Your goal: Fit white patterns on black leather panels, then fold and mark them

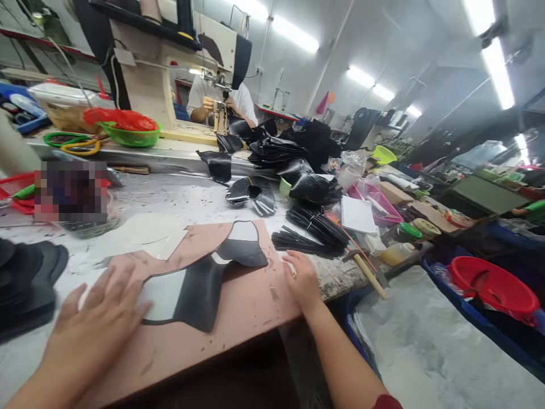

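The left hand point(96, 321) lies flat, fingers spread, on the near end of the black leather piece point(204, 278), holding nothing. The right hand point(303, 279) rests open at the pink board's point(251, 309) right edge. The piece lies mid-board on the desk point(170, 199).

Risk: a sideways push could slide the leather off the near edge. The hammer point(369, 272) overhangs right. Open room lies far-left.
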{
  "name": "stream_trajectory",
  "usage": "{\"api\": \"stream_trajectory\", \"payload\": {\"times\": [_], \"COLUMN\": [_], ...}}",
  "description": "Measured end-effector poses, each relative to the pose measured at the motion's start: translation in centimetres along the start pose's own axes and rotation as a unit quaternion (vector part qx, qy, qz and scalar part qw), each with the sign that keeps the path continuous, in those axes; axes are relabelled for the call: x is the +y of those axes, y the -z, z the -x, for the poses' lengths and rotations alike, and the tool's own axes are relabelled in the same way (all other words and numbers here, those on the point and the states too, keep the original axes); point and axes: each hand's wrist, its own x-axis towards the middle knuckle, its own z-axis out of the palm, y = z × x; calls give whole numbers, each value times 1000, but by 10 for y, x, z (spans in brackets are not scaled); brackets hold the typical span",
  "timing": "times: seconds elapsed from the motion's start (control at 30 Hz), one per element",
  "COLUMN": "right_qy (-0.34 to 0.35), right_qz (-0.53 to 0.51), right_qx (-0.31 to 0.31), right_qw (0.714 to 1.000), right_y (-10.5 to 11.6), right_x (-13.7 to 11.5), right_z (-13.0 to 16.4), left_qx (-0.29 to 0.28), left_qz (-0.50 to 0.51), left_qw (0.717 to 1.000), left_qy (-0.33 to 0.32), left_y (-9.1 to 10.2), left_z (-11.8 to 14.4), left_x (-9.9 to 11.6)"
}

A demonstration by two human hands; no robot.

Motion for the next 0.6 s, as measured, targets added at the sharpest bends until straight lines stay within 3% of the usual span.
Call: {"api": "stream_trajectory", "payload": {"times": [0.1, 0.23, 0.37, 0.47, 0.6], "right_qy": [-42, -34, -34, -44, -26], "right_qz": [46, 67, 80, 85, 82], "right_qx": [-26, -112, -207, -287, -355], "right_qw": [998, 991, 974, 953, 931], "right_y": [5, -3, -14, -18, -18], "right_x": [52, 80, 93, 105, 112], "right_z": [-19, -48, -77, -95, -114], "left_qx": [53, 22, -95, -200, -247], "left_qz": [0, -19, -5, 16, 39], "left_qw": [999, 989, 956, 934, 923], "left_qy": [-8, -148, -277, -295, -294], "left_y": [0, -14, -44, -73, -108], "left_z": [-31, -70, -106, -140, -182], "left_x": [23, 95, 164, 194, 219]}}
